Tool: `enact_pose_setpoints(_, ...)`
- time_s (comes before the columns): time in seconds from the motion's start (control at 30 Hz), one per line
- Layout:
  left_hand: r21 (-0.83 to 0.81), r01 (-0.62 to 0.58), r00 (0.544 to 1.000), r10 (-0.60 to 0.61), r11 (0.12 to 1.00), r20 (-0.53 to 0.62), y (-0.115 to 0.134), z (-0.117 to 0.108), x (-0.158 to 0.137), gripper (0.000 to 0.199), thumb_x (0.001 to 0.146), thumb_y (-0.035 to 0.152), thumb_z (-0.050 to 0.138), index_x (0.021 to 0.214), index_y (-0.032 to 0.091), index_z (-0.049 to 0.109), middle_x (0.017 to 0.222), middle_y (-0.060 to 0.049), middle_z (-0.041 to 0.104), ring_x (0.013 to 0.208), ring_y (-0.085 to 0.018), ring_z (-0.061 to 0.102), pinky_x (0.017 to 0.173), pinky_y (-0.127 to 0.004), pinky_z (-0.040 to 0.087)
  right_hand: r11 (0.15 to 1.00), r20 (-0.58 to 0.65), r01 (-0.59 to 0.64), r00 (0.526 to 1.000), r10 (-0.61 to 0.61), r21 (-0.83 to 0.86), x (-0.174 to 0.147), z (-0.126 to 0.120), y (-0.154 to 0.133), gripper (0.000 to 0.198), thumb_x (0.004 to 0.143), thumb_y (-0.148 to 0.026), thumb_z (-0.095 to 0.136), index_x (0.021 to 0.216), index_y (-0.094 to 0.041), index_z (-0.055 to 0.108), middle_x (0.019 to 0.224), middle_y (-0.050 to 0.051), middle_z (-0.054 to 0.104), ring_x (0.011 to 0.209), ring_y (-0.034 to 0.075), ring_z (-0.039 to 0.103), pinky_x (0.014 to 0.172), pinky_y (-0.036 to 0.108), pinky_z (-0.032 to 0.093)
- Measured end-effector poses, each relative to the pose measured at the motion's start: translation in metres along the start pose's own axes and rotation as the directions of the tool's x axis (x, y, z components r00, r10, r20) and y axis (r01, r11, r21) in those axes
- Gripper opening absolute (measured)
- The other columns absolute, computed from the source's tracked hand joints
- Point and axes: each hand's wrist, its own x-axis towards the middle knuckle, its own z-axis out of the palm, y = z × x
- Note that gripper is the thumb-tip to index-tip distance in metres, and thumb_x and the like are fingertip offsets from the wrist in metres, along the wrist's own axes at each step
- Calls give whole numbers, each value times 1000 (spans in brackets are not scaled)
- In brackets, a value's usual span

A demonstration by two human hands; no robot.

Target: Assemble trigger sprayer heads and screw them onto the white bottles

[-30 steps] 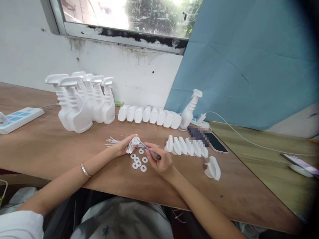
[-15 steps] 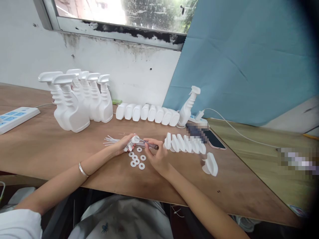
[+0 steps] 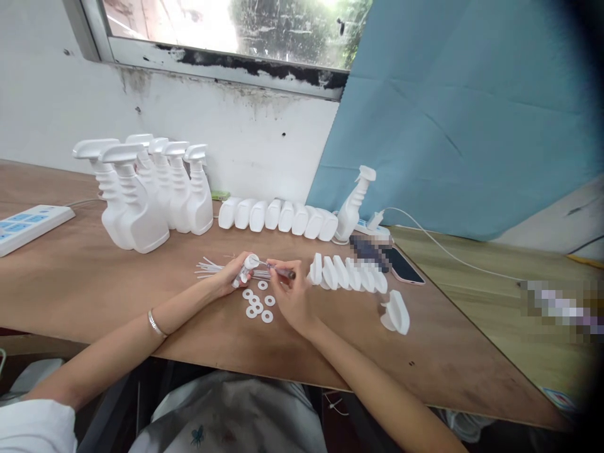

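My left hand (image 3: 227, 277) is closed around a small white spray trigger head (image 3: 245, 269), its round opening turned to the right. In my right hand (image 3: 296, 301) is a screwdriver (image 3: 285, 272) with a dark handle, gripped between thumb and fingers. Its thin shaft points left and its tip is at the opening of the trigger head; whether it is inside I cannot tell. Several white ring washers (image 3: 251, 311) lie on the table just below the hands. Behind my left hand, thin white tubes (image 3: 206, 268) are spread in a loose bundle, partly hidden.
White spray bottles (image 3: 146, 220) stand at left, and one more bottle (image 3: 350, 211) at right. Several white bottles (image 3: 285, 216) lie in a row near the wall. White spray tops (image 3: 346, 274) line up at right, with a single one (image 3: 400, 313) nearer. Beyond are a phone (image 3: 403, 265) and power strips (image 3: 35, 226).
Both hands have shifted slightly left in view. The trigger head has turned a little, and the screwdriver still points at its opening.
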Motion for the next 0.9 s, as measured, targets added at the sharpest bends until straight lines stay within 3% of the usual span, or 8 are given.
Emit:
enact_pose_setpoints(0.13,1,85,993,-84,996,82,4,-3,-1,31,83,34,38,58,16,39,41,3,39,28,-4,32,26,-12,18,942,-80,-144,981,176,303,6,-2,-2,15,79,-26,56,85,-22,43,87,2,66,84,15,64,76,35,55)
enact_pose_setpoints(0.27,21,187,962,-188,982,196,6,-7,0,31,83,36,37,61,15,42,42,3,38,27,-4,28,24,-12,16,883,-108,-181,962,251,434,12,-5,-4,19,77,-27,59,83,-22,42,80,-1,66,83,15,65,76,36,55)
enact_pose_setpoints(0.33,74,198,950,-210,977,231,7,-8,0,33,82,38,37,60,15,41,41,3,38,26,-4,28,24,-13,16,879,-111,-199,956,271,432,14,-7,-5,20,76,-27,60,83,-22,41,77,-1,66,81,15,65,73,35,56)
enact_pose_setpoints(0.47,265,70,984,-110,962,139,9,-7,-4,33,80,38,43,56,15,42,39,1,43,26,-6,34,25,-14,17,890,-77,-231,956,282,392,18,-11,-6,21,76,-25,59,81,-21,39,71,-1,66,76,15,66,69,34,57)
enact_pose_setpoints(0.63,580,-30,998,-13,814,69,16,-7,-13,36,78,39,49,52,14,50,37,-1,46,26,-8,38,25,-17,13,942,19,-142,990,143,306,14,-12,-4,22,76,-23,58,83,-23,37,79,1,66,76,15,66,70,35,56)
enact_pose_setpoints(0.7,636,-35,996,-23,771,82,18,-10,-14,35,76,39,51,51,15,52,37,-2,47,26,-9,40,26,-18,13,949,61,-138,990,126,285,13,-12,-4,22,75,-22,57,83,-23,37,80,1,66,75,15,65,70,34,56)
enact_pose_setpoints(0.9,662,-36,985,-84,749,149,17,-18,-10,30,76,38,51,54,17,53,39,-1,49,26,-10,41,26,-20,15,901,50,-288,956,288,325,18,-14,-7,23,73,-22,57,80,-23,35,69,-2,66,67,16,66,62,34,57)
